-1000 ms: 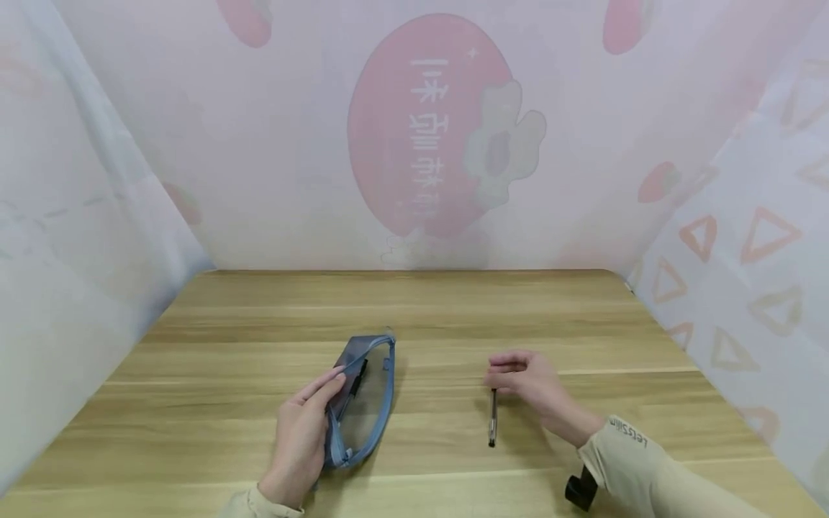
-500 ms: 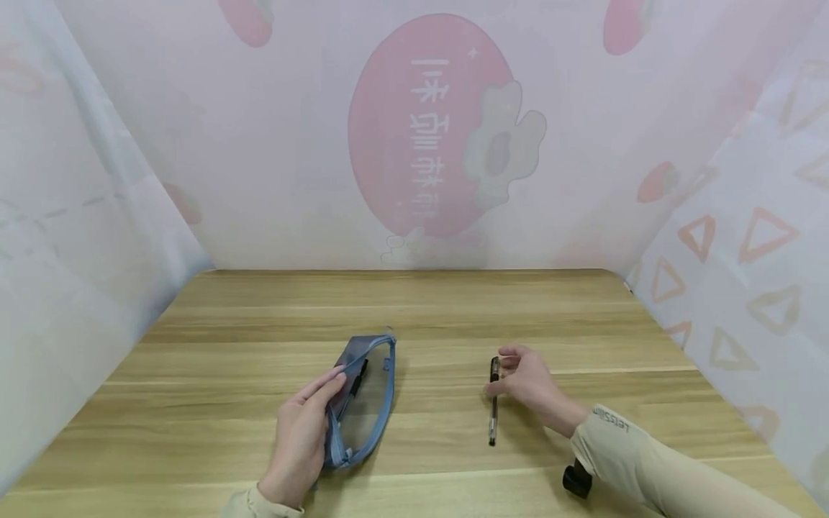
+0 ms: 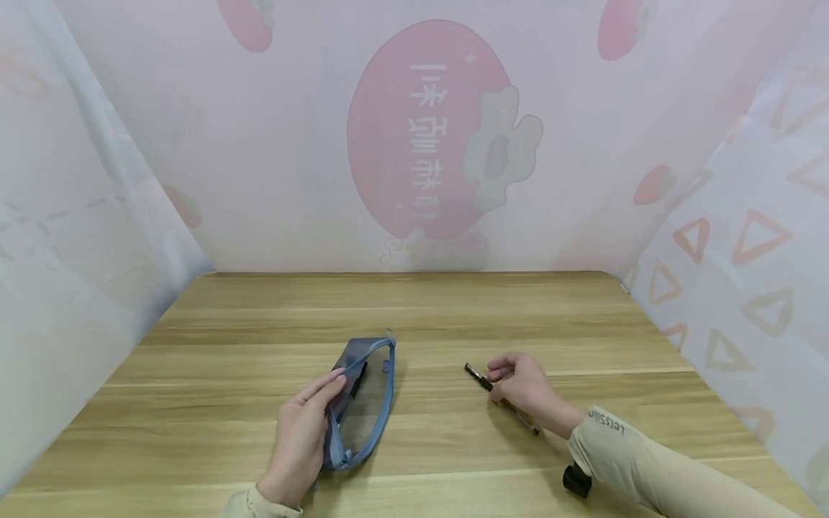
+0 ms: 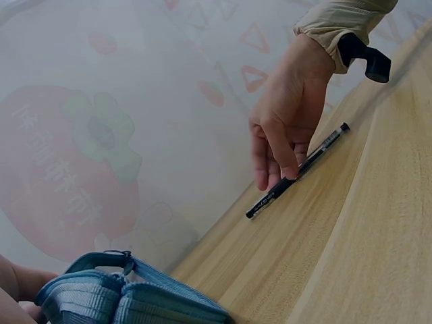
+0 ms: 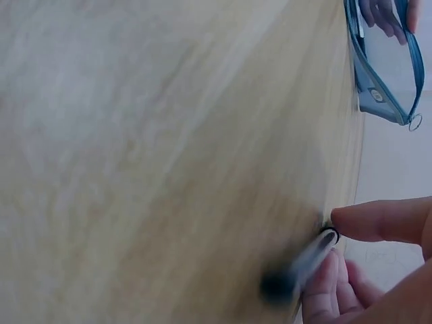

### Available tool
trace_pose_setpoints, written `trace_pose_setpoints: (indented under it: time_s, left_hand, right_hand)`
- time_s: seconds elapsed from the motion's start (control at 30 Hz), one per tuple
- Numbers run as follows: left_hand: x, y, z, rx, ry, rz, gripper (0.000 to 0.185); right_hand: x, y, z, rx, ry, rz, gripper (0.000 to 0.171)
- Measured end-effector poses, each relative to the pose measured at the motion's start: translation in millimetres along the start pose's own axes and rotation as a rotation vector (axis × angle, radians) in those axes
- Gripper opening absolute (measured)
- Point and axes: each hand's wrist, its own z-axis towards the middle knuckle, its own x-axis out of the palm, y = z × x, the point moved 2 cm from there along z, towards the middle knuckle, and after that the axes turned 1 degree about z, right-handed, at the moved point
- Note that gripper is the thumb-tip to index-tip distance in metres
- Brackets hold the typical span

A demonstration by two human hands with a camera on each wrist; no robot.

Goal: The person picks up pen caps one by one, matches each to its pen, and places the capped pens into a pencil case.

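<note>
On the left of the table, a blue see-through zip pencil case (image 3: 379, 426) stands unzipped, its opening facing up and right. My left hand (image 3: 299, 435) holds its left side, thumb on the rim and the other fingers partly hidden. A black pen (image 3: 359, 381) lies inside. To the right, my right hand (image 3: 527, 388) pinches a slim clear-and-black pen (image 3: 478, 377) near its middle, between thumb and fingers. In the left wrist view that pen (image 4: 322, 147) slants just above or on the wood; contact is unclear. The right wrist view shows one end of the pen (image 5: 312, 262), blurred.
The wood-grain table (image 3: 414, 302) reaches back to a pale printed cloth wall (image 3: 285, 158). More cloth hangs at both sides. A black wrist mount (image 3: 576, 480) sits under the right sleeve. A small metal ring (image 5: 415, 122) hangs from the case's far end.
The pen at my right hand has turned from pointing straight away to slanting, its far end now to the left. My right hand has shifted only slightly. Left hand and case stay put.
</note>
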Motion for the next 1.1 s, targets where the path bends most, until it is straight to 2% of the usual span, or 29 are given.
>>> trace_pose_setpoints:
  time_s: [0.33,0.47,0.67,0.93,1.1]
  left_hand:
    - [-0.8,-0.6,0.1,-0.009,0.016,0.003,0.044]
    - [-1.2,-0.3,0.3,-0.006,0.030,0.003,0.044]
    - [-3.2,1.5,1.7,-0.002,0.008,-0.005,0.043]
    - [-3.3,2.4,1.3,-0.007,0.034,-0.028,0.046]
    - [-2.2,0.8,1.4,-0.007,0.030,-0.010,0.046]
  right_hand:
    - [-4,-2,3,-0.032,0.036,-0.030,0.038]
    - [-3,-2,4,-0.048,0.019,-0.075,0.033]
    - [1,0,5,-0.051,-0.009,-0.117,0.029]
    - [5,5,3,0.058,-0.007,0.021,0.025]
    - [12,16,1,0.074,-0.018,0.127,0.026]
